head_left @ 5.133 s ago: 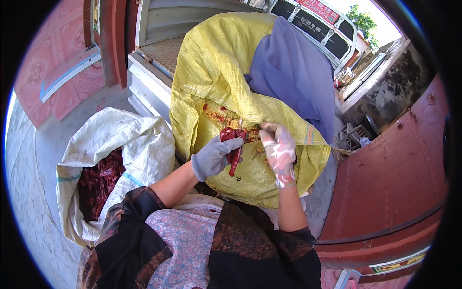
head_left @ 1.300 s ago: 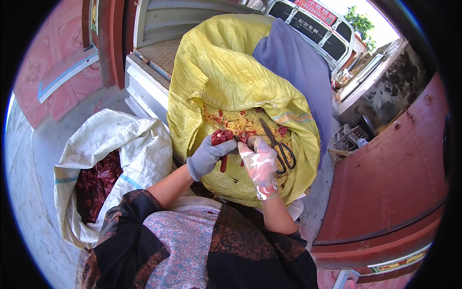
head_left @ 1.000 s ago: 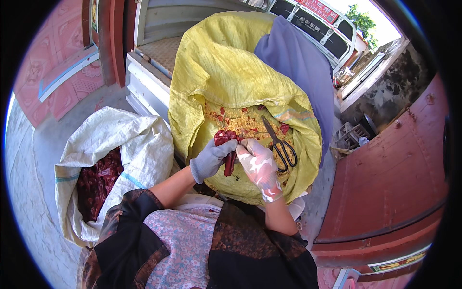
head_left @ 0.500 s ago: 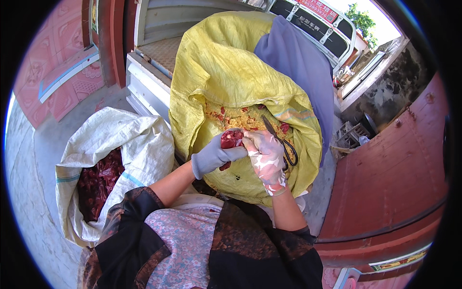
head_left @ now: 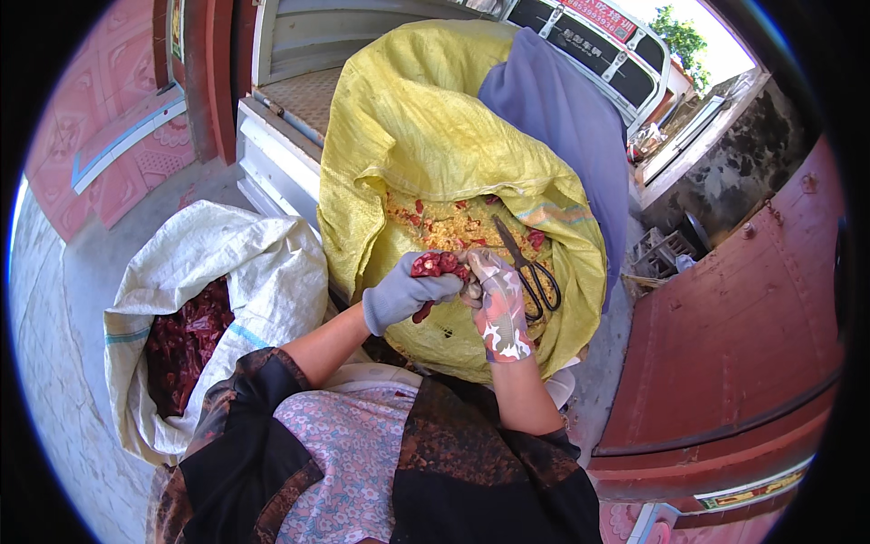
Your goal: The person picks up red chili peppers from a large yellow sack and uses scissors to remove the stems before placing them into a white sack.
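In front of me my left hand (head_left: 397, 297), in a grey glove, is closed around a bunch of dried red chili peppers (head_left: 437, 264); their opened ends show pale insides. My right hand (head_left: 500, 313), in a pink-and-white camouflage glove, pinches at the right end of the bunch. Both hands are over the mouth of a yellow woven sack (head_left: 426, 127). Inside it are yellow seeds (head_left: 453, 222) with red pepper scraps. Dark-handled scissors (head_left: 541, 283) lie on the seeds, just right of my right hand. My fingertips partly hide the peppers.
To my left stands a white woven sack (head_left: 272, 263) with its rim rolled down, filled with dark red peppers (head_left: 186, 349). A blue-grey cloth (head_left: 562, 100) drapes behind the yellow sack. A metal cart bed (head_left: 299, 95) is beyond it. At right is a red metal door (head_left: 725, 335).
My right hand has turned and shifted slightly down and left, uncovering more of the scissors. More of the peppers' opened ends now show in my left hand, which has barely moved.
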A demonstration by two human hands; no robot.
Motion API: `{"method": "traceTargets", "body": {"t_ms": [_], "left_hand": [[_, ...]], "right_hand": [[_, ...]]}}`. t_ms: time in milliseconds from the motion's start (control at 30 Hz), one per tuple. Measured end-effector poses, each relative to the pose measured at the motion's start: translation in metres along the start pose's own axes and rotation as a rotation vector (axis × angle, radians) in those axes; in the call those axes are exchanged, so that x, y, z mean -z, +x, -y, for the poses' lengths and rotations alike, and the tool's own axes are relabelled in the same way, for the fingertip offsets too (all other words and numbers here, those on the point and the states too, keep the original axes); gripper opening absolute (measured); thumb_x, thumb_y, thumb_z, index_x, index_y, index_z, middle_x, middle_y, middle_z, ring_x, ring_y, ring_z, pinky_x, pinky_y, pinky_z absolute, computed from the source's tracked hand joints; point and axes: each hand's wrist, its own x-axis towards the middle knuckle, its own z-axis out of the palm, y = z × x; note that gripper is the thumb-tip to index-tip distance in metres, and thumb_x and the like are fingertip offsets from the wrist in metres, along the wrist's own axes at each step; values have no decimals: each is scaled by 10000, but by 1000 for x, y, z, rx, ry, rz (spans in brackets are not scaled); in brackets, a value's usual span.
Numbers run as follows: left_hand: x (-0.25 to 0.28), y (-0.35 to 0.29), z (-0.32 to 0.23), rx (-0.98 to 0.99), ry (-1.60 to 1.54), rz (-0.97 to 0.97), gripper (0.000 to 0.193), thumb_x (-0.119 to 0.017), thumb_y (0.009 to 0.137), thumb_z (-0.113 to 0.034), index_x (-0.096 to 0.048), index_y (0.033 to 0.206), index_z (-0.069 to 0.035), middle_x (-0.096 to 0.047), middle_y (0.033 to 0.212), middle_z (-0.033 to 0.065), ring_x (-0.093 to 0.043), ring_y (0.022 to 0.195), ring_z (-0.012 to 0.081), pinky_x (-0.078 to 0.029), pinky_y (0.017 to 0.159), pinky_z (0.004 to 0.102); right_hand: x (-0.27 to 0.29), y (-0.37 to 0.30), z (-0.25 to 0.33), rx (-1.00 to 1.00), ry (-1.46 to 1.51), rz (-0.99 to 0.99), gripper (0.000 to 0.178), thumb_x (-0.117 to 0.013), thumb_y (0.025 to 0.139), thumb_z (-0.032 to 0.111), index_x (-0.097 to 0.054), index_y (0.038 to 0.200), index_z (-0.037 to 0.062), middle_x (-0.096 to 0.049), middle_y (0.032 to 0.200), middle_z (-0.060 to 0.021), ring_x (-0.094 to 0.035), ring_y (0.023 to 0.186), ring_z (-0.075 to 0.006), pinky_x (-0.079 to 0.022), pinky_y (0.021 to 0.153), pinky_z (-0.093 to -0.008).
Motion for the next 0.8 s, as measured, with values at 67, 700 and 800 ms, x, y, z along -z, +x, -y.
{"method": "traceTargets", "body": {"t_ms": [67, 700, 800], "left_hand": [[0, 1, 2, -34, -58, 3, 106, -637, 788, -132, -595, 787, -34, -523, 652, -25, -471, 524, 45, -354, 416, 200], [9, -11, 0, 32, -265, 83, 211, -657, 752, -126, -561, 911, -24, -540, 746, 17, -515, 668, 113, -423, 637, 246], [12, -10, 2, -2, -339, 100, 243, -673, 750, -137, -564, 938, -29, -543, 765, 23, -516, 688, 113, -426, 639, 249]], "right_hand": [[-4, 0, 3, -103, 106, -21, 160, -555, 890, 204, -605, 878, 53, -483, 643, 58, -356, 470, -32, -263, 406, -184], [139, 106, 47, 402, -1400, -73, 261, -580, 823, 115, -595, 1040, -27, -636, 951, -129, -606, 867, -191, -447, 789, -273], [122, 109, 51, 289, -1477, -112, 370, -631, 804, 250, -583, 1074, 1, -636, 964, -126, -604, 894, -230, -457, 770, -294]]}}
